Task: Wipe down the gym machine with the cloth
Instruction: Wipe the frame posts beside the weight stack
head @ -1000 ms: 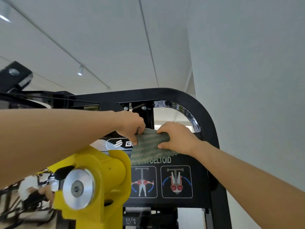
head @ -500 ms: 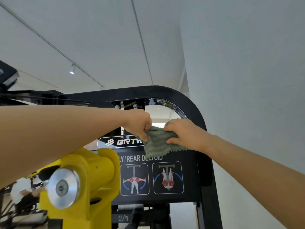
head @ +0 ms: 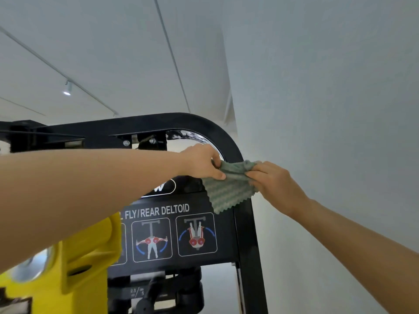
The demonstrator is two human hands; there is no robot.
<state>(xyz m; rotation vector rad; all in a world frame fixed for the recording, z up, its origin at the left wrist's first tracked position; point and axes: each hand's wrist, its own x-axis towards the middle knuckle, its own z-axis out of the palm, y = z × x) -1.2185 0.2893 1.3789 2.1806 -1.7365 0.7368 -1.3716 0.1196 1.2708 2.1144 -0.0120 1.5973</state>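
Now the gym machine (head: 229, 138) fills the lower middle of the frame, and the wiping has moved along it: half a second ago the cloth lay on the logo plate in the centre, and now it hangs at the upper right bend, where the black arch meets the right post. I judge that the label area is finished and the frame edge is next. The green cloth (head: 229, 192) is bunched at its top. The left hand (head: 201, 162) pinches its left end and the right hand (head: 272, 180) pinches its right end. The white wall (head: 328, 132) stands just beside the post, so the right arm has little room. At the lower left, a yellow housing (head: 86, 257) covers part of the exercise panel (head: 172, 236). A small ceiling lamp (head: 67, 91) shines at the upper left.
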